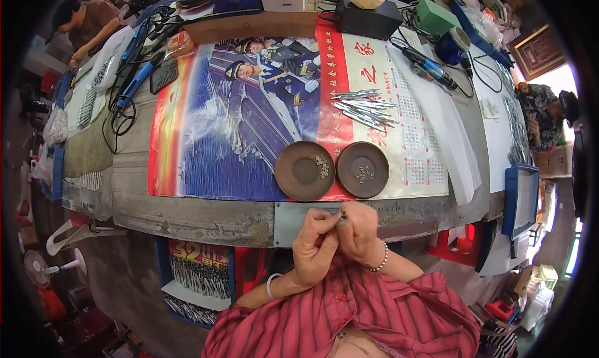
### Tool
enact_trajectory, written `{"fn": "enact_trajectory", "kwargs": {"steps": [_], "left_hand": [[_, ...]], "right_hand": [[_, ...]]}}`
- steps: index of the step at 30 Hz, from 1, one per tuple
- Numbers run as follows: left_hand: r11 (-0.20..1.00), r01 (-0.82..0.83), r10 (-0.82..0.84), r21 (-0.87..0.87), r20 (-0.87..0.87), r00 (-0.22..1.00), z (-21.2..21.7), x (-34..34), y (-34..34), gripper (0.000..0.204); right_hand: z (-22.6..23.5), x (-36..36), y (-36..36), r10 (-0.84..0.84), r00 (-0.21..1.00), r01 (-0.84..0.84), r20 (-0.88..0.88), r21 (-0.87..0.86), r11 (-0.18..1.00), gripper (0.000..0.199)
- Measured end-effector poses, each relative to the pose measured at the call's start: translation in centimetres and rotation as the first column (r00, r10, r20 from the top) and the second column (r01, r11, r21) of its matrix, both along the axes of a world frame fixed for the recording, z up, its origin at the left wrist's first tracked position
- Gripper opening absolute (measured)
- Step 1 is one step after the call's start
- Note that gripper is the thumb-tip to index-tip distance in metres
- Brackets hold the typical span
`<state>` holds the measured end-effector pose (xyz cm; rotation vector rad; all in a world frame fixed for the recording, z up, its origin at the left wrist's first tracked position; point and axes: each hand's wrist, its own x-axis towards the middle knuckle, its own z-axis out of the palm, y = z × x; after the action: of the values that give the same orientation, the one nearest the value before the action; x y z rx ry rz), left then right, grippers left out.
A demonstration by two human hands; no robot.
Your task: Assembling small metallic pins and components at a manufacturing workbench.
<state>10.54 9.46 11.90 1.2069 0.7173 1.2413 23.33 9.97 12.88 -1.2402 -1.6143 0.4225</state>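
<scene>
- Pinching at one spot just off the near edge of the table (187,217), the left hand (314,242) and right hand (357,233) had their fingertips closed on a small dark piece (343,215), too small to identify.
- The right hand was curled almost into a fist, and the left hand met it with bent fingers, perhaps so that one could steady the piece for the other; holding it low and close to the body probably gave a clear look down at it.
- Just beyond lay two shallow brown dishes, side by side: the left dish (288,174) held small pale rings (322,167), the right dish (350,164) small metal bits (364,173). Separate dishes likely kept the kinds unmixed, within easy reach.
- Farther out, slim metal pieces (365,108) lay loosely piled, mostly pointing the same way, which would make them easy to lift.
- Under all these spread a poster (206,146), presumably as a smooth covering.
- Off to the right rested a blue pen-shaped tool (430,68); a phone (163,77) lay to the left, both clear of the middle.
- At the far side stood a black box (368,21), with a cardboard box (249,26) beside it.
</scene>
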Motion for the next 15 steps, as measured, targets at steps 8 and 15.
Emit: {"fn": "enact_trajectory", "kwargs": {"steps": [8, 15], "left_hand": [[0.908, 0.224, -0.089, -0.354, 0.36, 0.929, 0.2, -0.3, -0.9, 0.025], [0.9, 0.248, -0.076, -0.359, 0.43, 0.9, -0.1, -0.8, -1.0, 0.024]], "right_hand": [[-0.1, 4.9, 3.2, -0.457, 0.78, 0.354, -0.427, -0.302, 0.885, 0.016], [0.2, 2.6, 0.7, -0.27, 0.884, 0.216, -0.381, -0.179, 0.96, 0.054]]}}
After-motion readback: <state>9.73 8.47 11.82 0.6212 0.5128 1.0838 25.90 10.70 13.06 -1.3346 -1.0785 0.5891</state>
